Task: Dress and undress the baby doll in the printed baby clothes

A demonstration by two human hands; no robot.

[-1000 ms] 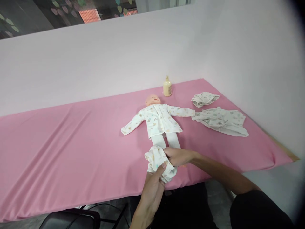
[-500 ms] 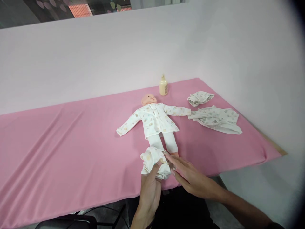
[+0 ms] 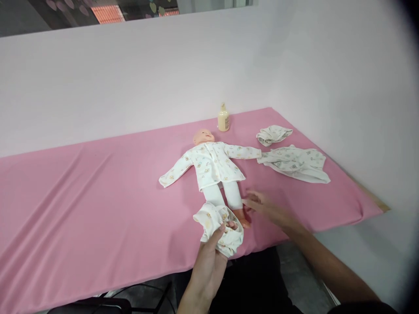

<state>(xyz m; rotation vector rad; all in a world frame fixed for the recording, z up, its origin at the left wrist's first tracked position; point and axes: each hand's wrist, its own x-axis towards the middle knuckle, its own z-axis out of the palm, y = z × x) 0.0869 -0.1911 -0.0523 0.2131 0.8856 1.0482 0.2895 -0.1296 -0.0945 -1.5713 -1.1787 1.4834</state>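
Observation:
A baby doll in a printed white top and white leggings lies on its back on the pink table, head toward the wall. At its feet, my left hand pinches a bunched pair of printed baby trousers. My right hand hovers just right of the doll's bare foot with its fingers spread and nothing in them.
A small cream bottle stands behind the doll's head. A folded cloth and a loose printed garment lie at the right. The table's front edge is near my body. A dark chair sits below left.
My right hand let go of the bunched trousers and moved right and away, beside the doll's foot. My left hand kept its hold and the doll's bare feet now show.

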